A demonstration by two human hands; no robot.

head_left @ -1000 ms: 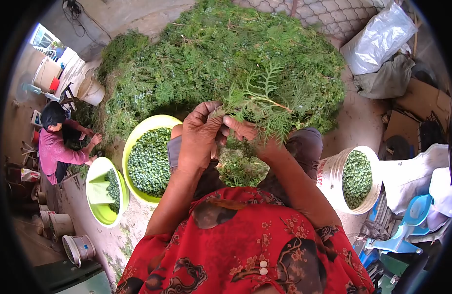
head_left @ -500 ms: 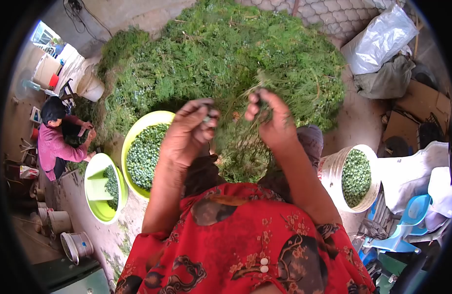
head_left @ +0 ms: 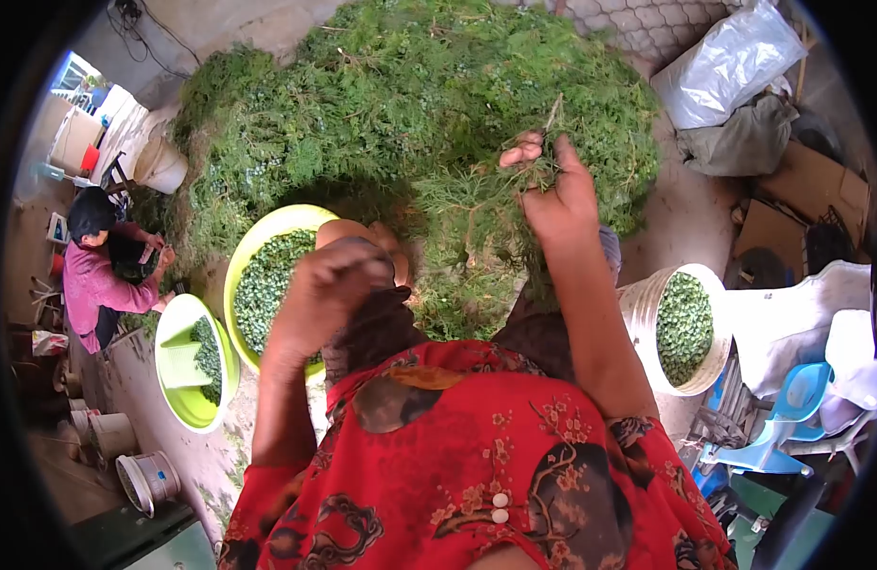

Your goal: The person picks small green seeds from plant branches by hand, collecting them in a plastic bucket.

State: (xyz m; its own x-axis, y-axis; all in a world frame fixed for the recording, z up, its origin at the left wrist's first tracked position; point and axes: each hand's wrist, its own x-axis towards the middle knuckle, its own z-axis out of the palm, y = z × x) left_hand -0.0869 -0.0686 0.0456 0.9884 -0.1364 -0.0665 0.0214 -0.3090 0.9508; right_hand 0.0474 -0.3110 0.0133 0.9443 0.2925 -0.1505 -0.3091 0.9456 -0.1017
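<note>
My right hand [head_left: 557, 195] grips a green sprig [head_left: 472, 195] by its stem, with its feathery leaves spreading to the left. Blurred by motion, my left hand [head_left: 334, 290] is beside the right rim of a yellow-green basin [head_left: 231, 294]; its fingers are too smeared to read. Small green berries [head_left: 272, 290] lie in that basin. In front of both hands spreads a large heap of green branches [head_left: 362, 104] with bluish berries among the leaves.
At the left a person in pink [head_left: 106, 275] sits by a smaller yellow-green tub [head_left: 196, 418]. A white bucket of green berries [head_left: 638, 313] stands at the right, near a blue plastic chair [head_left: 804, 389]. Plastic sacks [head_left: 728, 71] lie at the upper right.
My left hand has dropped down and left, away from the sprig. My right hand has moved slightly up and right with the sprig. The view has shifted a little.
</note>
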